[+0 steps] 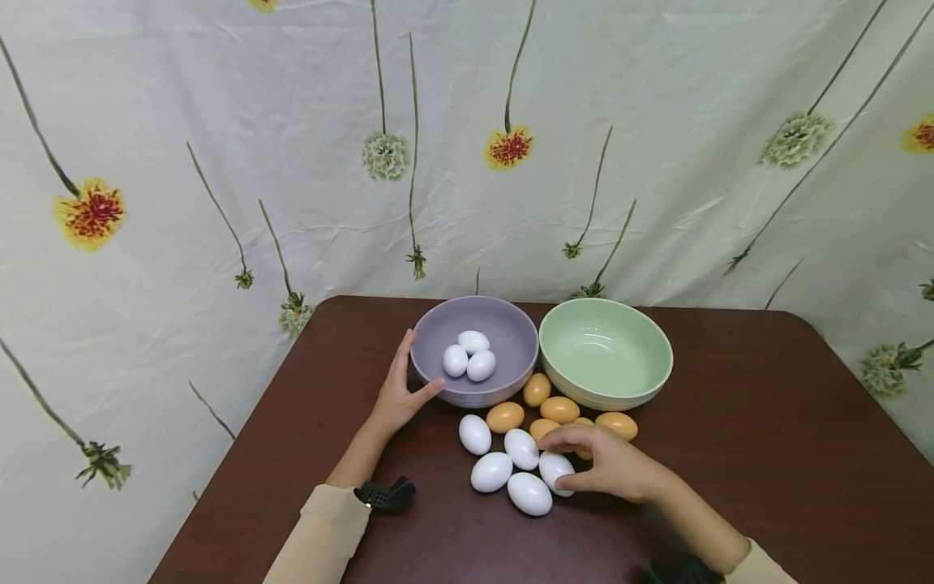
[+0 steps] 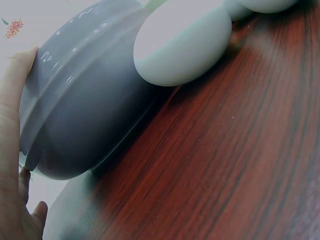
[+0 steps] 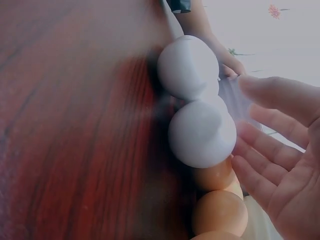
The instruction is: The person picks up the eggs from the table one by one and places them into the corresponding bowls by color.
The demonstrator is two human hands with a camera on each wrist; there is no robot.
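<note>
At the left side of a purple bowl (image 1: 474, 396), my left hand (image 1: 397, 397) rests with thumb and fingers spread along its rim. Several white eggs (image 1: 481, 365) lie inside the bowl. My right hand (image 1: 609, 466) hovers around a white egg (image 1: 556, 472), fingers apart and thumb near its lower edge. In the right wrist view, a gap shows between the palm and the nearest white egg (image 3: 202, 133). More white eggs (image 1: 529, 494) lie to its left. Several brown eggs (image 1: 559, 410) sit behind, some partly hidden by the right hand.
A green bowl (image 1: 606, 353) stands right beside the purple one, with nothing inside. Both are near the back of the dark wooden table (image 1: 759, 422). A flowered cloth (image 1: 467, 203) hangs behind the table's back edge.
</note>
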